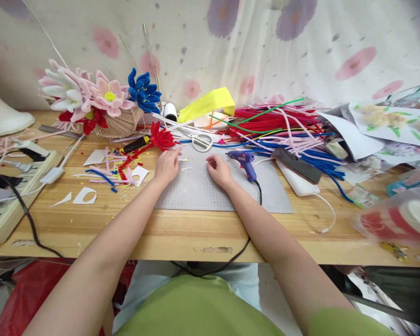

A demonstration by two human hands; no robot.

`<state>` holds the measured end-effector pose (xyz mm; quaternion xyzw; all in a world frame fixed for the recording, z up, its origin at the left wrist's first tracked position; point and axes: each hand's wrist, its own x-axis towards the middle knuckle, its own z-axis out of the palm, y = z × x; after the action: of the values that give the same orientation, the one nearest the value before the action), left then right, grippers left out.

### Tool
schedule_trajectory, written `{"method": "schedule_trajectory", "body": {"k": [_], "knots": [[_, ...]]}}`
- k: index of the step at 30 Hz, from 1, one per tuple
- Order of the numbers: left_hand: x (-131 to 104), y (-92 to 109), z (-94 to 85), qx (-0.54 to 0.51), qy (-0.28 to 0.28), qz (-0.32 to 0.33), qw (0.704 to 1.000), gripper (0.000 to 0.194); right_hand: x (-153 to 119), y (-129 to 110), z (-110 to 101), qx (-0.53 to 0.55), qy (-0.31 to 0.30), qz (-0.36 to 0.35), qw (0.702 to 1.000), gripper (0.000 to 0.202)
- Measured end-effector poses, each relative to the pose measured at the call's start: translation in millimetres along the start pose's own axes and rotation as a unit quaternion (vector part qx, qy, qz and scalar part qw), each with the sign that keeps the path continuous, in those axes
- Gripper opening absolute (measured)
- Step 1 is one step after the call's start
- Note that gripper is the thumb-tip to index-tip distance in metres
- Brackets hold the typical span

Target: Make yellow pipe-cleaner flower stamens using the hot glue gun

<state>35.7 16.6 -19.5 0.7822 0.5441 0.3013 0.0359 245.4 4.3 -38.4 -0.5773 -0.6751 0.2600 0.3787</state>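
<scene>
- One wooden table (182,233), cluttered.
- Grey mat (196,198) on it.
- Right hand (219,170), fingers loosely bent over the mat; whether it pinches anything, I can't tell.
- Left hand (167,165), fingers curled, grip unclear from here.
- Glue gun (245,164), just beside the right hand.
- Red flower (162,136), just beyond the left hand.
- Scissors (203,150), farther back.
- White bits (185,168), between the hands.

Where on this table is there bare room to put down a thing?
On the grey mat, the lower middle, below the left hand and right hand, looks bare. So does the table between the forearms, bordered by the mat and front edge. Crowded: the back, with fuzzy stems, and the left, with paper scraps.
</scene>
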Motion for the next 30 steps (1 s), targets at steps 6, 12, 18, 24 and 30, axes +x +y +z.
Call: {"method": "schedule_trajectory", "body": {"k": [6, 12, 18, 24, 30], "knots": [[-3, 1, -4.1, -0.057, 0.047, -0.083, 0.994, 0.036, -1, 0, 1, 0.014, 0.013, 0.000, 1.000, 0.016], [-6, 0, -9.1, -0.117, 0.136, -0.121, 0.976, 0.029, -1, -2, -1, 0.036, 0.019, 0.019, 0.999, 0.017], [-3, -5, -13.9, -0.146, 0.215, -0.130, 0.957, 0.028, -1, -1, -1, 0.051, 0.021, 0.019, 0.998, 0.022], [-13, -13, -21.8, -0.113, 0.234, -0.103, 0.960, 0.027, -1, 5, -1, 0.048, 0.054, -0.007, 0.997, 0.022], [-30, -40, -59.7, -0.107, 0.189, -0.174, 0.961, 0.026, -1, 4, -2, 0.033, 0.053, -0.006, 0.998, 0.020]]}}
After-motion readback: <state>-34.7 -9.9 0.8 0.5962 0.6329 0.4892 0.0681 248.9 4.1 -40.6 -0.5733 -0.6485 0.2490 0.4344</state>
